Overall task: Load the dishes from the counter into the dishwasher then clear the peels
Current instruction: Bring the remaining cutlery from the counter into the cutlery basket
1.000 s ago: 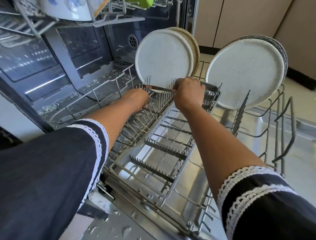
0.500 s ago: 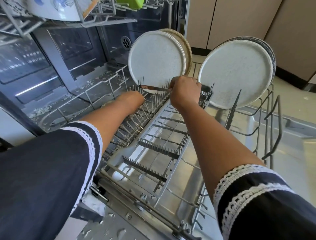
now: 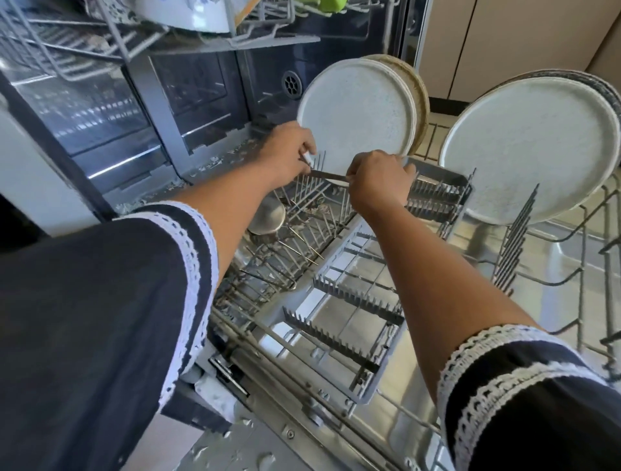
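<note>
The lower dishwasher rack (image 3: 571,279) is pulled out. My right hand (image 3: 379,178) grips one end of a thin metal knife (image 3: 327,174) over the rack's tines. My left hand (image 3: 289,148) pinches the knife's other end with thumb and fingertips. The knife lies roughly level between both hands, just in front of a speckled white plate (image 3: 356,111) that stands upright with a beige plate (image 3: 420,97) behind it. Another speckled plate (image 3: 524,144) stands at the right. A metal cup (image 3: 267,215) lies on its side among the tines below my left wrist.
A grey cutlery tray (image 3: 336,302) with toothed rows sits in the rack's middle under my right forearm. The upper rack (image 3: 100,37) hangs overhead at the left, holding a white bowl (image 3: 195,16) and a green item (image 3: 331,4). The wet open door (image 3: 252,450) lies below.
My left hand rose from the rack's tines to the knife's free end and now pinches it. The metal cup beneath has come into sight. My right hand kept its hold.
</note>
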A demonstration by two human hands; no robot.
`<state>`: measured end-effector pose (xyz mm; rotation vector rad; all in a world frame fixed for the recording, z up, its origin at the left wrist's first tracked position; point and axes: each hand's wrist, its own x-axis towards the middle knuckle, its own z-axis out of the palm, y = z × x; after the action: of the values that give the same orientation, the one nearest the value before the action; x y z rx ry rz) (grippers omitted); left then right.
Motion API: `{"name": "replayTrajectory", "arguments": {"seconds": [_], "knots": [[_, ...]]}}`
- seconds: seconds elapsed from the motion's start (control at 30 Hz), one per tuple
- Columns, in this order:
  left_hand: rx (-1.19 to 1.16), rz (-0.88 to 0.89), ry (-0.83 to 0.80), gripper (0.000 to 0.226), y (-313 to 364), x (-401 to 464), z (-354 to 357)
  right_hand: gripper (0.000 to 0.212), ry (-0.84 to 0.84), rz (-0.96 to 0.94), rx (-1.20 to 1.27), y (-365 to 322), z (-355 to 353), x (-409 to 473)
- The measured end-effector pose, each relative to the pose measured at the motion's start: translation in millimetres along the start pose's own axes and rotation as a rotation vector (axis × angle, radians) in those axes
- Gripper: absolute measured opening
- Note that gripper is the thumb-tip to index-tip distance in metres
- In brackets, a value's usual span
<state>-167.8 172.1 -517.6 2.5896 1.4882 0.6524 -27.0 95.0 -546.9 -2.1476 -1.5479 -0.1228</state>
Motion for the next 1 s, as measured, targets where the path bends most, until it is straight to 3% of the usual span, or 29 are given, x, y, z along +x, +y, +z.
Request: {"name": "replayTrajectory", "arguments": {"seconds": [0.1, 0.3, 0.6, 1.0], "knots": [[0.082, 0.089, -0.077, 0.025, -1.6, 0.3, 11.7, 0.026, 0.039, -0.02, 0.017, -3.2, 5.9, 1.7], [0.058, 0.054, -0.092, 0.017, -2.7, 4.8, 26.5, 0.03, 0.104, -0.049, 0.043, -10.1, 19.1, 0.8], [0.192, 0.187, -0.145, 0.018, 6.8, 33.0, -6.8, 0.04, 0.134, -0.108, 0.208, 6.1, 21.5, 14.2], [0.246, 0.175, -0.219, 0.016, -16.4, 34.8, 27.3, 0.03, 0.009, -0.122, 0.186, 18.3, 25.5, 11.7]]}}
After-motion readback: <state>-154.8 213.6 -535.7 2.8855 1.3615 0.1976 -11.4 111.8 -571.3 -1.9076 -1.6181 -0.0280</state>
